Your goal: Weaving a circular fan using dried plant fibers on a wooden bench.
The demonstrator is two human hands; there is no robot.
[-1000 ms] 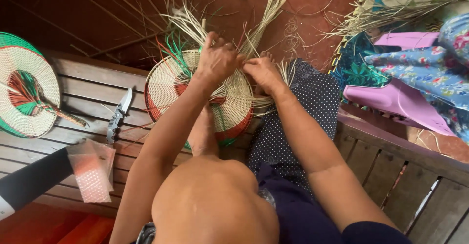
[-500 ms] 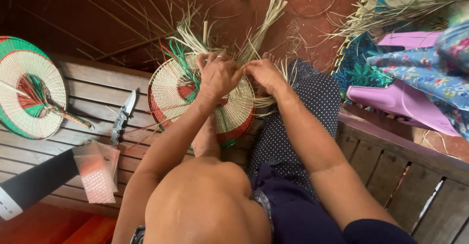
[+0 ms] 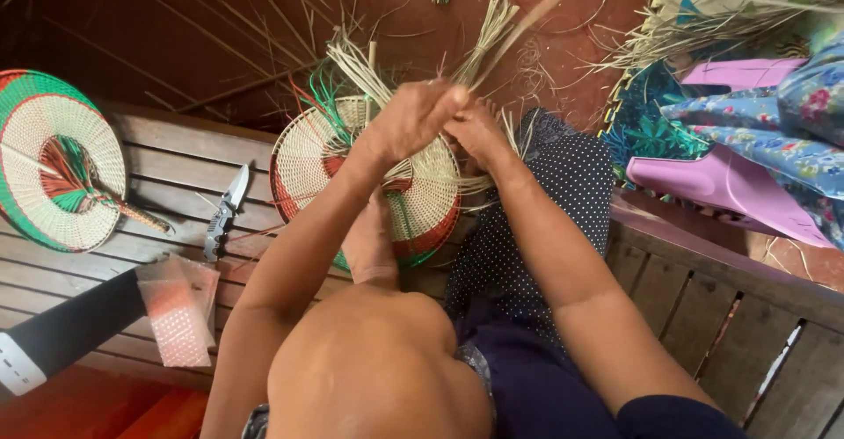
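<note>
A round woven fan in cream, red and green rests against my raised foot, loose straw ends sticking up from its top. My left hand is closed around a pale straw strip that runs up and to the right. My right hand pinches the weave and straw ends at the fan's upper right edge, touching the left hand. My bare knee and lower leg fill the bottom centre and hide part of the fan.
A finished woven fan with handle lies at left on the wooden slatted bench. A folding knife and a pink mesh bag lie between. Pink plastic pieces, floral cloth and a straw pile sit at right.
My left hand has risen and shifted right, pulling a straw strip up and outward. My right hand stays at the fan's edge. The view has shifted slightly.
</note>
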